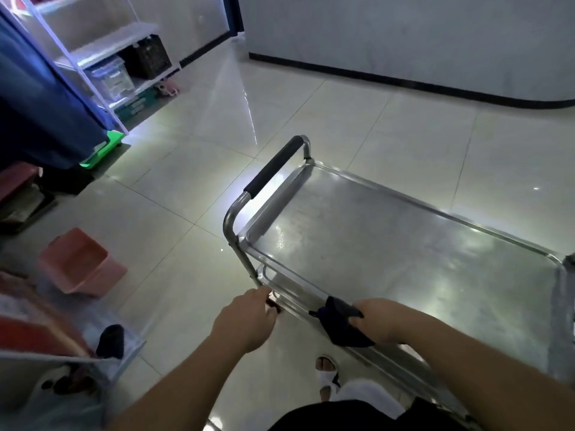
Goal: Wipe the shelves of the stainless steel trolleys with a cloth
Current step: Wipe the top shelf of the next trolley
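A stainless steel trolley (pixel 389 244) stands on a pale tiled floor (pixel 389 126), its top shelf (pixel 404 259) bare and reflective, with a raised rim all round. A tubular push handle with a black foam grip (pixel 273 167) rises at the far-left end of the trolley. The right hand (pixel 378 321) rests at the near rim of the top shelf, fingers curled round a dark navy cloth (pixel 342 325) which is bunched against the rim and hangs over the outer edge. The left hand (pixel 249 318) is beside the trolley's near-left corner post, fingers curled at the frame just below the top shelf; whether they actually grip the tube cannot be told, as the fingertips are partly hidden and blurred. A lower shelf edge (pixel 270 276) shows beneath the corner. To the left, a pink plastic bin (pixel 79 265) sits on the floor, well apart from the trolley. Further back stands a white shelving rack (pixel 102 48) holding a clear storage box (pixel 110 77) and a dark crate (pixel 149 57). A green platform dolly (pixel 102 149) lies near the rack's foot. The person's sandalled foot (pixel 326 376) shows below the trolley's near edge.
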`<action>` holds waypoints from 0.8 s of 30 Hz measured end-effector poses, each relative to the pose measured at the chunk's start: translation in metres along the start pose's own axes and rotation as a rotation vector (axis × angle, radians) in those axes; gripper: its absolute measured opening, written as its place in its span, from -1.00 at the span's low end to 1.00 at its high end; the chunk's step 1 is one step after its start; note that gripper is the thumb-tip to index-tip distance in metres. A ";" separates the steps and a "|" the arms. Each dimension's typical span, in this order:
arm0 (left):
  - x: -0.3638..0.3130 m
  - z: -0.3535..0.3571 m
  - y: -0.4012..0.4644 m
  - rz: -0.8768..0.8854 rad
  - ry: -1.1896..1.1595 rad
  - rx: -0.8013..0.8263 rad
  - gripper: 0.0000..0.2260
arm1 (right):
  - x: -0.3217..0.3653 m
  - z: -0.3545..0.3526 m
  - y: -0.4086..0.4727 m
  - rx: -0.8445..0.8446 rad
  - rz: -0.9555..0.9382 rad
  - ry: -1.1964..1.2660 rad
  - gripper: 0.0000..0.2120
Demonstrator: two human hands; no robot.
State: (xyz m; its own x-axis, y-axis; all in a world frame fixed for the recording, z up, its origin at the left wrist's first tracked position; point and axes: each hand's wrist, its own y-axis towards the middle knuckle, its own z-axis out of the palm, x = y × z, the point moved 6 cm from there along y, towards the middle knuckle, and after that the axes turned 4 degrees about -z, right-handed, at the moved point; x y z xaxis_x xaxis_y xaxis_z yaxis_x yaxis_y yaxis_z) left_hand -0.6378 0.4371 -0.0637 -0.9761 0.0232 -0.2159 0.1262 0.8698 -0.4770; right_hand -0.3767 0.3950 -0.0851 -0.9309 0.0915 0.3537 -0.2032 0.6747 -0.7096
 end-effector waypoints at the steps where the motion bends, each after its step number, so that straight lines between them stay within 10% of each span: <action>1: 0.004 -0.005 0.013 -0.005 0.002 0.008 -0.60 | 0.003 -0.008 0.009 0.016 0.002 0.003 -0.78; 24: 0.021 -0.183 0.360 0.487 -0.157 -0.199 -0.59 | 0.092 -0.098 0.190 -0.444 0.502 0.688 -0.77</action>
State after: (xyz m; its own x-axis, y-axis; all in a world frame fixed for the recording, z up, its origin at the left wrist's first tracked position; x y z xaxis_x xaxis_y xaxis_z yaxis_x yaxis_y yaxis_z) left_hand -0.6449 0.8412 -0.0841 -0.7728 0.3860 -0.5037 0.5063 0.8536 -0.1226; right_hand -0.4715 0.6039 -0.1276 -0.4670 0.7600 0.4520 0.4357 0.6425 -0.6303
